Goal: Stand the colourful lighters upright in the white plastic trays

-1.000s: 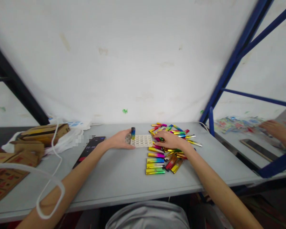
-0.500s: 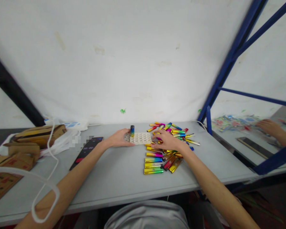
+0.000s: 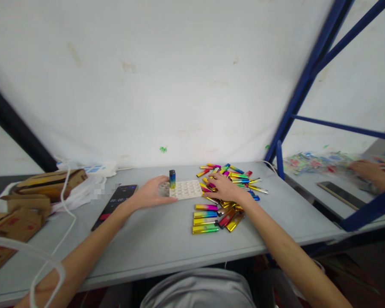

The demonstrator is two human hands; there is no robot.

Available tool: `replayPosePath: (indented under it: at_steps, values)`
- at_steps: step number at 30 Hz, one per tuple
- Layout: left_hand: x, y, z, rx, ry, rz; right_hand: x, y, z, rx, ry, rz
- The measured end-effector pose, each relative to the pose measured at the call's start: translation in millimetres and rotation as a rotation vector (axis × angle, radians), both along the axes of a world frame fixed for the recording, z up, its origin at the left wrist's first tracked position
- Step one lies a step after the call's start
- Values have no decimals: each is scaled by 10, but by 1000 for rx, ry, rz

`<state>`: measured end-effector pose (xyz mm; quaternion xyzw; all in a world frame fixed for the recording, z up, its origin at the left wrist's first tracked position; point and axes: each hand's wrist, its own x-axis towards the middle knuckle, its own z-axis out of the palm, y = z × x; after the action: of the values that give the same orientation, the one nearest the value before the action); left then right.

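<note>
Our left hand (image 3: 152, 193) held one white tray (image 3: 186, 190), with one lighter (image 3: 172, 179) upright near its left end. Our right hand (image 3: 223, 188) lay over one lighter pile (image 3: 227, 218), too jumbled to count; we couldn't tell that hand's grip.

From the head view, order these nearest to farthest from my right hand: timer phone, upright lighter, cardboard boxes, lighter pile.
1. Lighter pile: under and around your right hand.
2. Upright lighter: left, at the white tray's left end.
3. Timer phone: left of your left hand.
4. Cardboard boxes: far left.
</note>
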<state>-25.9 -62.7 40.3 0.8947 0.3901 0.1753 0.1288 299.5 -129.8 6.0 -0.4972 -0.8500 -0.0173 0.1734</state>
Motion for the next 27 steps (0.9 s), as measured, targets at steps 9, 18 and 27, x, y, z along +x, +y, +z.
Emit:
replayPosePath:
  at_steps: [9, 18, 27]
  values:
    - [-474, -235, -140, -59, 67, 18, 10, 23, 11, -48, 56, -11]
    - [-226, 72, -234, -70, 78, 42, -70, 61, 25, -24, 92, -82]
    - [-7, 360, -182, -75, 40, -126, -102, -35, 54, -31, 61, -55]
